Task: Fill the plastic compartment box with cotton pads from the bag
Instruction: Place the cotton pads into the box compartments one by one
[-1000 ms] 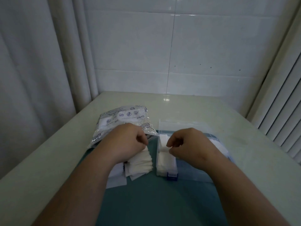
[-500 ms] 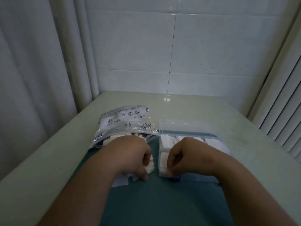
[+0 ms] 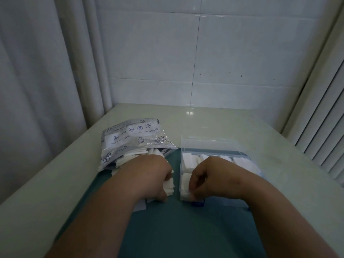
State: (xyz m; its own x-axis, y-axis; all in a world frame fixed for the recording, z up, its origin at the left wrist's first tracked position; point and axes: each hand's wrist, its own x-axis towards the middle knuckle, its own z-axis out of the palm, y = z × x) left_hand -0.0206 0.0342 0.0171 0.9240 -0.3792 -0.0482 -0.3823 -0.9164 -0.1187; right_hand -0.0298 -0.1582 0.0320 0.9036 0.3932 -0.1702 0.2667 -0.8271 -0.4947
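- Both hands had dropped toward the near edge since a second before, and barely shifted in the last half second.
- Left hand [image 3: 149,175] was curled over the pad stack [image 3: 170,185] on the mat [image 3: 186,229]; fingertips mostly hidden.
- Right hand [image 3: 210,176] pinched cotton pads [image 3: 188,161] at the near end of the box's [image 3: 210,146] left compartment, which ran near-to-far. The arm hid the right compartments.
- Bag [image 3: 134,135], left of the box, read "Content" and "Date" upside down; mouth faced the person.
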